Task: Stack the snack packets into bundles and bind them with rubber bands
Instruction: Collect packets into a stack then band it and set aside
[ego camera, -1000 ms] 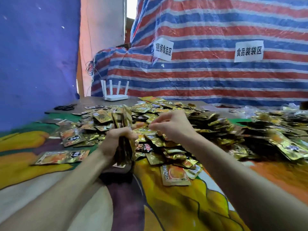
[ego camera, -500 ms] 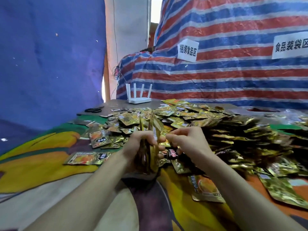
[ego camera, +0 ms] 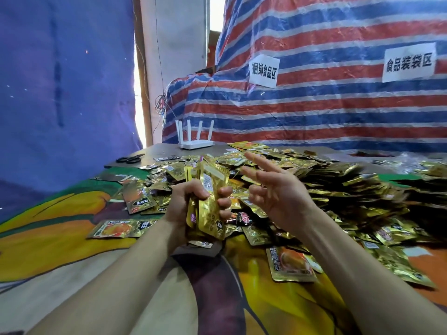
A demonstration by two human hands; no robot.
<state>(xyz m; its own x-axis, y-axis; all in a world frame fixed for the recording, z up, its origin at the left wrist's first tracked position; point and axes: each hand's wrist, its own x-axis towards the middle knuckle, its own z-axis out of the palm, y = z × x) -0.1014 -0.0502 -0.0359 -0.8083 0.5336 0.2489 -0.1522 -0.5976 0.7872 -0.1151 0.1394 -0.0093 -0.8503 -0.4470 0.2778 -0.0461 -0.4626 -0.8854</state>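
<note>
- A table is covered by a printed cloth of orange, yellow, green and purple (ego camera: 72, 250).
- The room is closed off by a plain blue sheet (ego camera: 60, 93) on the left and a red, white and blue striped tarpaulin (ego camera: 338, 112) behind, on which two white paper signs (ego camera: 263, 71) are fixed.
- A white four-antenna router (ego camera: 196, 141) and black scissors (ego camera: 129, 159) are seen at the far edge.
- A loose heap of gold foil snack packets (ego camera: 338, 189) is spread across the cloth.
- A stacked bundle of gold packets (ego camera: 208, 201) is gripped by the left hand (ego camera: 191, 206), with the fingers curled round its middle.
- The bundle is held upright, its long axis near vertical and its top tipped slightly away.
- The right hand (ego camera: 278, 192) is held spread wide just beside the bundle, with nothing held.
</note>
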